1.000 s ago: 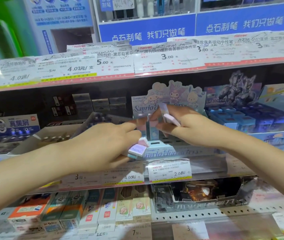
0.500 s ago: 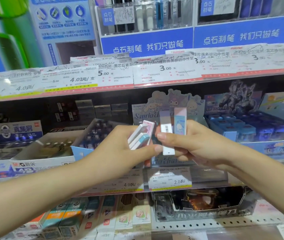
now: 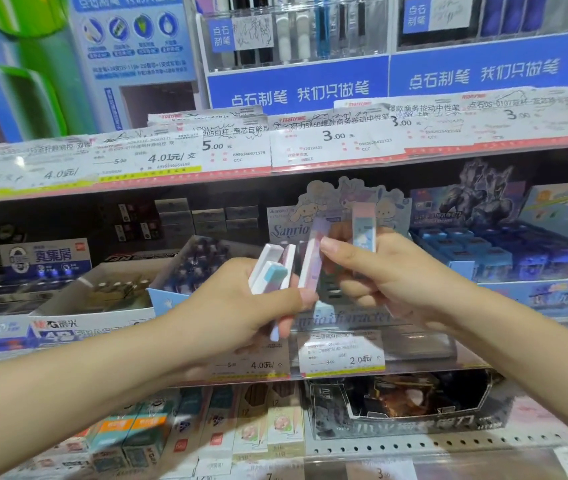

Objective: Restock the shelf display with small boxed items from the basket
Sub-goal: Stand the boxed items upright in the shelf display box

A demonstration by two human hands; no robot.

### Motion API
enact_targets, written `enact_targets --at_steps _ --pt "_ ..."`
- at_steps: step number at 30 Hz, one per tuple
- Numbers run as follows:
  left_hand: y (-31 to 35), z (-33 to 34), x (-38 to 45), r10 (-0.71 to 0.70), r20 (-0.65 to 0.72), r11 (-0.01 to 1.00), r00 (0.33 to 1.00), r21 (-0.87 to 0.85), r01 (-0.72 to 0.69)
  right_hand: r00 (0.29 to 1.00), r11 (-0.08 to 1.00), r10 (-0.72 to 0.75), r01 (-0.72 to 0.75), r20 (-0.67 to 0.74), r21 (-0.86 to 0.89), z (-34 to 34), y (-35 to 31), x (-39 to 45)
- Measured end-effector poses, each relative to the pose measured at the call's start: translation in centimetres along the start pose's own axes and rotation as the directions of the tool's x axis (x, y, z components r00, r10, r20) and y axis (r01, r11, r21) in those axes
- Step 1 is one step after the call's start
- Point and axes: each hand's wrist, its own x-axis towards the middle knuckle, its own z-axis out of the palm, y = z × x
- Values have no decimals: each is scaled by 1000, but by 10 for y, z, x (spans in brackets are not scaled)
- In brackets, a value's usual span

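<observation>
Since a moment ago your right hand (image 3: 389, 271) tilted one box (image 3: 312, 258) toward the left hand (image 3: 241, 303), which grips several boxes (image 3: 270, 271). You sort them; next, lower one into the display (image 3: 341, 317) at 6 o'clock.

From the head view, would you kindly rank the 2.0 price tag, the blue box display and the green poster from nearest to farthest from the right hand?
1. 2.0 price tag, just below the right hand.
2. Blue box display, to its right on the same shelf.
3. Green poster, far upper left.
</observation>
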Motion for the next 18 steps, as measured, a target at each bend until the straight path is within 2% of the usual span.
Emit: enact_targets --at_steps 4,6,7,9,12,14,18 --pt "1 -4 0 -40 78 999 996 27 38 999 998 -43 43 17 -36 -1 -1 4" --pt "1 -7 0 8 61 992 998 128 -16 996 994 -81 78 -34 -77 -1 -2 5" --pt "1 -9 1 59 35 976 998 209 -65 987 980 -136 121 -82 -157 -3 -1 7" --pt "0 -14 1 170 -7 908 985 389 -154 946 897 -285 207 -152 -390 -10 -1 10" --pt "-5 -24 2 291 28 741 956 625 -244 900 771 -417 277 -126 -574 -16 3 14" --pt "-8 -30 5 233 51 641 971 743 -193 880 672 -467 288 -88 -683 -16 8 15" --pt "-9 -31 10 110 58 534 992 839 -108 870 632 -485 279 -89 -723 -13 19 20"
